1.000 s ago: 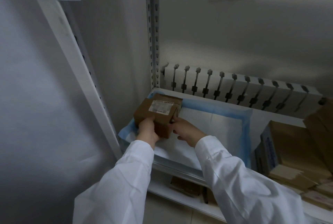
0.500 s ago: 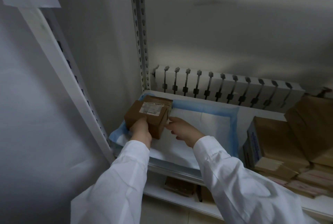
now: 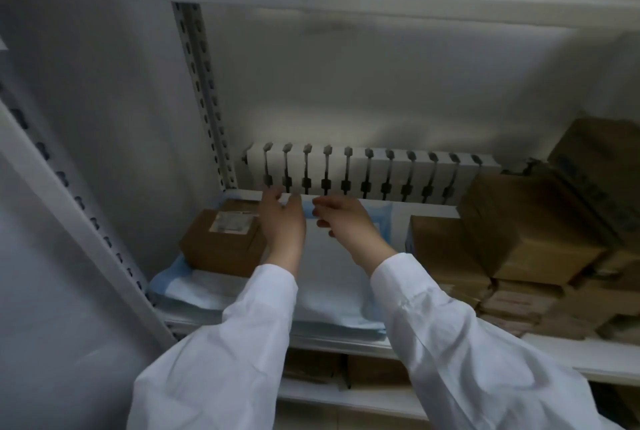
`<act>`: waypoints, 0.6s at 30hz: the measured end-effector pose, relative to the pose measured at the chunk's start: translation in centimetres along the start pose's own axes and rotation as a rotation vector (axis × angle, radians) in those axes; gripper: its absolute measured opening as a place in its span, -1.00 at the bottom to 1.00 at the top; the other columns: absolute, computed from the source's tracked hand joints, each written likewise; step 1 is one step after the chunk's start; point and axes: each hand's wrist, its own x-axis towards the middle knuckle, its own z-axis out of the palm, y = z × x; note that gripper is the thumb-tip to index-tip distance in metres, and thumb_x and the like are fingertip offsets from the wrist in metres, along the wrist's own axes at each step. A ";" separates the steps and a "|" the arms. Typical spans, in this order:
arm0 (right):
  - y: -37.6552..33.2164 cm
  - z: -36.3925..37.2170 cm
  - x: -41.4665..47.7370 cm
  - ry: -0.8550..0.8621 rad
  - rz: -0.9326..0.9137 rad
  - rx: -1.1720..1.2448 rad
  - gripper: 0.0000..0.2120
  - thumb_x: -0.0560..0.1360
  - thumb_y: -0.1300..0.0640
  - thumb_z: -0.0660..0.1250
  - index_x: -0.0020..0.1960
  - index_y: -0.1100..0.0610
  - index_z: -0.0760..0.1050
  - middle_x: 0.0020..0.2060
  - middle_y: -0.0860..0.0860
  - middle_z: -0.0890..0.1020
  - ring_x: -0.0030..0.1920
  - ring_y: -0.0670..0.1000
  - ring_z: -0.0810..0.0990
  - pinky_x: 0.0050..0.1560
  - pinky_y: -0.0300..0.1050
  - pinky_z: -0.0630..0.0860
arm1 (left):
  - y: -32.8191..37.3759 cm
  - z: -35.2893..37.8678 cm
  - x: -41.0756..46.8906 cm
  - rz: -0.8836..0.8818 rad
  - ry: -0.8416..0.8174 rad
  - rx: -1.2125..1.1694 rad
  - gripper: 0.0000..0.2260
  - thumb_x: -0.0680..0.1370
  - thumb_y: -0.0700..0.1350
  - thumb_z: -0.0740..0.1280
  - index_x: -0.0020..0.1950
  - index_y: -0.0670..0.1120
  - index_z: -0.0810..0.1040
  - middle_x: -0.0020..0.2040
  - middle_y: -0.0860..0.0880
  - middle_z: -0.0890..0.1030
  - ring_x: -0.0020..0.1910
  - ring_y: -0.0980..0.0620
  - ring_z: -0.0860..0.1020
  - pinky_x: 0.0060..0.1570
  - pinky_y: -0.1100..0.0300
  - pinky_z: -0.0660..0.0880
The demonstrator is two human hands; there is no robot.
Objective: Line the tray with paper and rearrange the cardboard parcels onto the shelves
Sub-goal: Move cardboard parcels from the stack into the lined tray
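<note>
Step in hand, as I read it: lining, i.e. squaring up the paper (image 3: 334, 267) before more boxes go on.

- Both hands are at the paper's far edge, just in front of the slotted rail (image 3: 374, 170).
- Right hand (image 3: 346, 225): fingers curled, pinching the blue border.
- Left hand (image 3: 282, 222): fingers slightly apart and thumb split off, right at the rail's foot. Can't tell if it grips the paper or only touches it.
- One parcel (image 3: 221, 239) sits on the paper, in front of the rail's left end.
- The parcel stack (image 3: 502, 239) is off the paper, at the rail's right end.

Next move probably calls for pulling the edge flat and tight to the rail, with no wrinkle under the parcel. Then shift the stack over.
</note>
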 end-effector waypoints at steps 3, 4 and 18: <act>-0.6 -2.7 -1.2 0.155 -0.110 -0.084 -0.72 0.60 0.20 0.16 0.24 0.19 0.52 0.17 0.11 0.58 0.17 0.08 0.54 0.16 -0.15 0.41 | 0.4 2.2 -1.8 0.023 -0.163 -0.038 -0.85 0.57 -0.28 0.19 0.06 -0.21 0.53 0.06 -0.22 0.57 0.00 -0.10 0.53 -0.06 0.17 0.41; -0.8 -3.8 -1.7 0.209 -0.138 -0.125 -0.72 0.61 0.19 0.13 0.24 0.18 0.52 0.15 0.09 0.58 0.15 0.06 0.53 0.12 -0.19 0.39 | 0.6 3.0 -2.5 0.024 -0.217 -0.043 -0.85 0.56 -0.28 0.19 0.04 -0.19 0.54 0.00 -0.20 0.57 -0.05 -0.07 0.53 -0.11 0.18 0.41; 3.5 -19.3 -6.6 0.643 0.297 -0.830 -0.34 0.55 -0.26 0.06 0.46 0.19 0.18 0.44 0.23 0.25 0.43 0.24 0.22 0.38 0.09 0.19 | 3.0 14.3 -13.8 -0.238 -0.882 0.275 -0.60 0.61 0.10 0.15 0.35 -0.11 0.40 0.32 -0.13 0.47 0.26 -0.12 0.44 0.26 0.08 0.38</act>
